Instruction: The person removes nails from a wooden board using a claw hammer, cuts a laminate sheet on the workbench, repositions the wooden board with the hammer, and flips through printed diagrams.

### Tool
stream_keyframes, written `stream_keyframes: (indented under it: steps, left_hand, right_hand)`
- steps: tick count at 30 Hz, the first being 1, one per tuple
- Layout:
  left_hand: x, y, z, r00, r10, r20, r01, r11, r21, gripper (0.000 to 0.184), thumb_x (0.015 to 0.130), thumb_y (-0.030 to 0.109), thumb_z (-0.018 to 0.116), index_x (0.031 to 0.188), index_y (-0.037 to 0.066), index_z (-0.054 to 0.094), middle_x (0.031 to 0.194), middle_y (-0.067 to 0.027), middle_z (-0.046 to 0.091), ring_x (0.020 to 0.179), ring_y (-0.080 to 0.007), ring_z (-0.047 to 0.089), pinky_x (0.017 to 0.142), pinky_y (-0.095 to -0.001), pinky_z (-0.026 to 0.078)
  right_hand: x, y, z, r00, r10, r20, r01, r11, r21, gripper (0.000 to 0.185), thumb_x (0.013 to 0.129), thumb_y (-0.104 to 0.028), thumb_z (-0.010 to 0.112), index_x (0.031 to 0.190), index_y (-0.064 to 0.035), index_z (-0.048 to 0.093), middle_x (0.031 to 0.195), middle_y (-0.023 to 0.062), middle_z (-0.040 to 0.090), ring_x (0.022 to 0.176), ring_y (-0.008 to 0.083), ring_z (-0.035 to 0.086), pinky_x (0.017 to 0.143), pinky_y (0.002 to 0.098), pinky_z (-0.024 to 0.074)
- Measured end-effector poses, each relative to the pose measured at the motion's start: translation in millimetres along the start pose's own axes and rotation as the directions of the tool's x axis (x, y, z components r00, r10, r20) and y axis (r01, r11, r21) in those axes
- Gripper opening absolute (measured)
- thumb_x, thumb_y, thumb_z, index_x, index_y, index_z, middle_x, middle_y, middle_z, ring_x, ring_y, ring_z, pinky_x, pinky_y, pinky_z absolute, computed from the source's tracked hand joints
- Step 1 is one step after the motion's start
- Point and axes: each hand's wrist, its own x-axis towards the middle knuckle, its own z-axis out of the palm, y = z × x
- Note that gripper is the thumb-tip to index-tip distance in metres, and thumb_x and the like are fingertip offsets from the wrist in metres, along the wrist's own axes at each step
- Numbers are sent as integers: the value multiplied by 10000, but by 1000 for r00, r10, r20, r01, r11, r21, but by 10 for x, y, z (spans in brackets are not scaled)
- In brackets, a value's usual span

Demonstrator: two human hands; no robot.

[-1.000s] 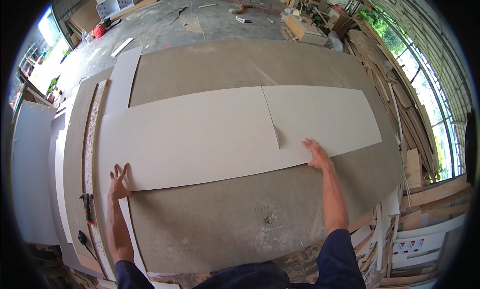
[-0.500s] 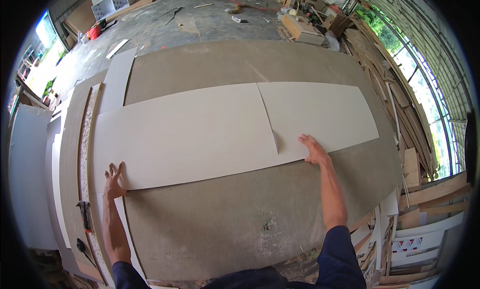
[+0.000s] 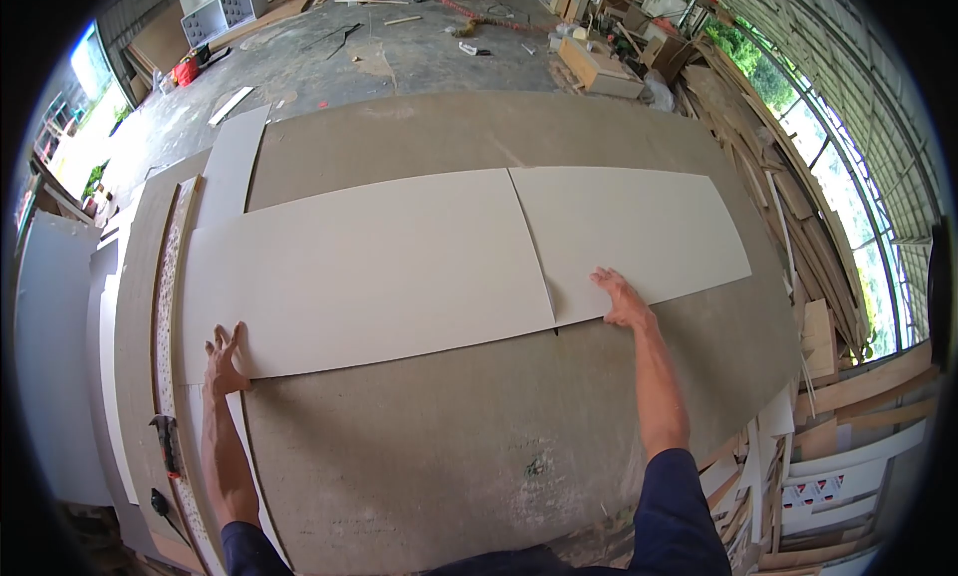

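Observation:
A long white panel [image 3: 369,267] and a shorter white panel [image 3: 629,222] lie end to end across a large brown board. A dark seam separates them, with a small dark notch at its near end. My left hand [image 3: 227,361] rests at the near left corner of the long panel, fingers spread and thumb near the edge. On the short panel, my right hand [image 3: 623,298] lies over the near edge, right of the seam. Its fingers are apart on the white surface, and its thumb is by the edge.
The brown board [image 3: 419,456] extends beneath the panels. Along its left side lie a speckled strip [image 3: 170,296], a hammer [image 3: 165,444] and a white board [image 3: 230,167]. Timber offcuts [image 3: 798,207] are stacked at right. Beyond, a wooden box [image 3: 599,69] sits on the concrete floor.
The seam's near end now reaches the panels' near edge, where a dark notch shows; before, it stopped farther in. Both hands keep nearly the same places. The view has shifted slightly.

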Motion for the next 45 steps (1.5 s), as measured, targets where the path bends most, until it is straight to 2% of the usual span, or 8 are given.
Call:
stream_keyframes:
  steps: [10, 14, 19, 22, 28, 34, 37, 45]
  left_hand:
    - [11, 443, -228, 994, -97, 49, 97, 995, 14, 1343, 405, 75, 851, 1525, 390, 180, 1574, -265, 106, 1368, -608, 143, 959, -620, 469]
    - [-34, 374, -435, 991, -109, 78, 110, 994, -13, 1324, 432, 63, 841, 1537, 339, 165, 1545, -315, 147, 1377, -593, 138, 1043, -633, 382]
    - [-46, -208, -437, 979, 205, 4, -205, 979, 2, 977, 685, 44, 708, 1527, 244, 254, 1522, -266, 278, 1383, -533, 224, 1104, -582, 321]
    - [-369, 172, -582, 1000, 24, -13, -24, 1000, 1, 826, 797, 53, 642, 1522, 176, 267, 1496, -274, 319, 1367, -483, 310, 1091, -558, 346]
    - [-802, 769, -1195, 913, 146, -381, -2, 935, 355, 477, 931, 107, 533, 1400, 116, 446, 1071, -208, 631, 847, -356, 629, 739, -488, 487]
    - [-989, 595, -2320, 782, 172, -599, 170, 866, 471, 273, 1001, 223, 438, 1121, 105, 653, 699, -176, 639, 613, -345, 630, 540, -469, 480]
    - [-1452, 611, -2716, 767, 170, -618, 158, 885, 439, 297, 1009, 267, 427, 1118, 108, 653, 776, -215, 663, 714, -386, 654, 635, -508, 503]
    - [-2914, 500, -3306, 615, 146, -775, 176, 932, 316, 407, 999, 341, 476, 1064, -16, 661, 802, -270, 651, 763, -464, 625, 728, -531, 481]
  right_hand:
    - [45, 95, -184, 999, 44, 13, -43, 998, -51, 960, 565, 55, 791, 1434, -91, 409, 1532, 115, 335, 1416, 331, 297, 1164, 378, 336]
    - [-8, -111, -261, 997, 80, 7, -79, 995, -61, 938, 590, 59, 775, 1436, -95, 403, 1529, 111, 340, 1414, 323, 304, 1167, 379, 329]
    - [-263, -206, -417, 968, 223, -118, -235, 967, -96, 721, 759, 128, 558, 1434, -76, 403, 1524, 122, 347, 1389, 305, 354, 1155, 375, 339]
    - [-647, 29, -684, 949, 250, -193, -264, 963, -47, 660, 781, 159, 464, 1405, -55, 441, 1478, 152, 411, 1341, 300, 426, 1119, 386, 380]
    - [-1679, 423, -1381, 733, 570, -370, -551, 817, 168, 615, 819, 114, 462, 1376, -142, 513, 1343, 176, 552, 1197, 305, 564, 1028, 419, 449]
    - [-2539, 634, -1490, 651, 509, -563, -455, 856, 247, 530, 847, 24, 550, 1340, -169, 565, 1272, 157, 597, 1188, 314, 542, 1006, 414, 451]
    - [-2998, 1038, -1193, 669, 425, -609, -239, 900, 365, 583, 788, 57, 592, 1324, -173, 587, 1273, 165, 605, 1181, 293, 568, 1018, 395, 439]
    - [-4133, 1222, -648, 648, 328, -687, -188, 943, 273, 538, 764, 73, 581, 1276, -86, 618, 1308, 147, 599, 1297, 296, 498, 1101, 381, 369]
